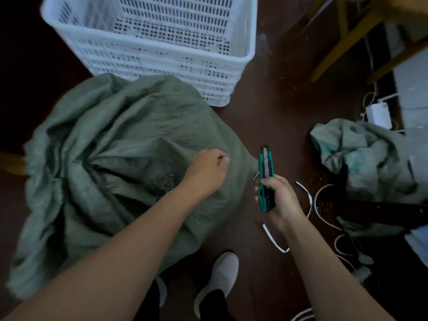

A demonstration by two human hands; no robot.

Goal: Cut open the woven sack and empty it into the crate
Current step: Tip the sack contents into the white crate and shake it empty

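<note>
A large grey-green woven sack (111, 140) stands bulging on the dark floor, its top gathered into folds at the middle. My left hand (207, 171) rests on the sack's right side with the fingers curled, pinching the fabric. My right hand (276, 196) is just right of the sack and holds a green-and-black utility knife (266, 174) with its tip pointing up and away from me. Behind the sack stands a white perforated plastic crate (162, 54), which looks almost bare inside.
A second crumpled green sack (363, 156) lies at the right. Cut white straps (275, 239) and cords lie on the floor near my right hand. Wooden furniture legs (342, 42) and a white adapter (378, 114) are at the far right. My shoe (220, 281) is below the sack.
</note>
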